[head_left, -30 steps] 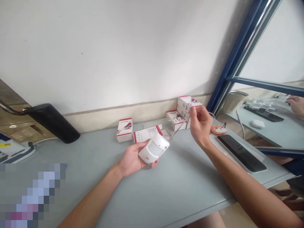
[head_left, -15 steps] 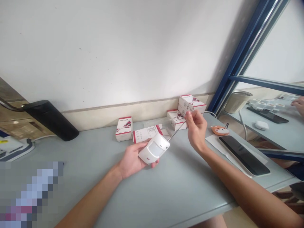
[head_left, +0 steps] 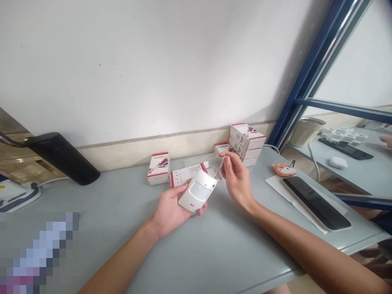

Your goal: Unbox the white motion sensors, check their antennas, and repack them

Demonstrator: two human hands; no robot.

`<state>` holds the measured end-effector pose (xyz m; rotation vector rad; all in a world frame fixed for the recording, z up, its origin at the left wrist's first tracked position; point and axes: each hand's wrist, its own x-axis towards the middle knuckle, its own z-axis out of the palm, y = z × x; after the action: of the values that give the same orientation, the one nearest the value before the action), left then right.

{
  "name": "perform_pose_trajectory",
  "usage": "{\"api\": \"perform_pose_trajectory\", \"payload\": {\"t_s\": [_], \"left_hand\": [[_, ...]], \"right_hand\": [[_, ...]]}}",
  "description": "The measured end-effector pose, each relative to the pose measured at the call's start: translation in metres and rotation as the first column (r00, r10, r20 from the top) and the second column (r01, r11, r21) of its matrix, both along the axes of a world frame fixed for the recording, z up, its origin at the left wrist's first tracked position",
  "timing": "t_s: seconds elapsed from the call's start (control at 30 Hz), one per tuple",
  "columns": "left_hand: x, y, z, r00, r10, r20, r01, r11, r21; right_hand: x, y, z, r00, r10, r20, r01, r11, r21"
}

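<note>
My left hand (head_left: 168, 210) is wrapped round a white motion sensor (head_left: 197, 191) with a frosted window, holding it just above the grey table (head_left: 196, 245). A thin metal antenna (head_left: 218, 170) sticks out of the sensor's top right corner. My right hand (head_left: 236, 179) pinches the tip of that antenna between thumb and fingers, close beside the sensor. Behind the hands lie white and red boxes: one upright (head_left: 158, 168), one lying flat (head_left: 187, 173), and a stack (head_left: 246, 143) against the wall.
A black phone (head_left: 315, 201) on a white sheet lies at the right, with an orange fox-shaped charm (head_left: 283, 168) above it. A black cylinder (head_left: 61, 157) leans at the left wall. Blue shelf posts (head_left: 309, 73) rise at right; another person's hand (head_left: 386, 141) shows at a neighbouring table.
My right hand has come down and left towards the sensor with the antenna tip in its pinch, so the antenna shows much shorter. The left hand and sensor have barely moved.
</note>
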<state>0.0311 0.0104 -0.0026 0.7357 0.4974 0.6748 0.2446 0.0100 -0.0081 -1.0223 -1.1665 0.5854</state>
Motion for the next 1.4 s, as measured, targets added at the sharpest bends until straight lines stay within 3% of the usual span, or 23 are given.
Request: {"api": "perform_pose_trajectory", "payload": {"t_s": [0.17,0.4,0.5,0.63,0.7,0.8,0.9,1.0,1.07,1.23,1.4], "left_hand": [[0.005,-0.006,-0.005,0.997,0.051,0.054,-0.051,0.999,-0.013],[0.012,-0.014,0.002,0.986,0.158,0.047,-0.154,0.985,-0.08],[0.014,-0.016,0.007,0.977,0.208,0.054,-0.201,0.972,-0.118],[0.014,-0.017,0.011,0.972,0.229,0.058,-0.219,0.964,-0.15],[0.013,-0.017,0.016,0.972,0.225,0.069,-0.212,0.966,-0.15],[0.01,-0.016,0.027,0.961,0.251,0.113,-0.236,0.963,-0.133],[0.001,-0.013,0.04,0.931,0.32,0.175,-0.3,0.944,-0.135],[-0.01,-0.007,0.047,0.884,0.406,0.231,-0.372,0.911,-0.179],[-0.017,-0.001,0.047,0.851,0.449,0.271,-0.408,0.892,-0.197],[-0.022,0.009,0.036,0.826,0.481,0.293,-0.429,0.875,-0.226],[-0.02,0.009,0.033,0.828,0.482,0.287,-0.433,0.874,-0.219]], "right_hand": [[-0.001,-0.003,-0.005,0.995,0.062,0.077,-0.06,0.998,-0.034],[-0.004,-0.005,-0.006,0.945,0.309,-0.107,-0.321,0.938,-0.129],[-0.009,-0.005,-0.008,0.917,0.382,-0.113,-0.396,0.903,-0.166],[-0.006,-0.005,-0.003,0.91,0.413,0.025,-0.4,0.893,-0.205],[0.001,-0.006,0.003,0.89,0.378,0.254,-0.333,0.921,-0.203],[0.016,-0.002,0.014,0.728,0.124,0.674,-0.113,0.992,-0.06],[0.029,0.014,0.018,0.5,-0.154,0.852,0.076,0.988,0.134],[0.038,0.037,0.02,0.188,-0.234,0.954,0.109,0.97,0.216],[0.04,0.051,0.023,0.046,-0.244,0.969,0.098,0.966,0.238],[0.029,0.067,0.028,-0.125,-0.216,0.968,0.015,0.976,0.219],[0.019,0.075,0.032,-0.129,-0.217,0.968,0.012,0.975,0.221]]}}
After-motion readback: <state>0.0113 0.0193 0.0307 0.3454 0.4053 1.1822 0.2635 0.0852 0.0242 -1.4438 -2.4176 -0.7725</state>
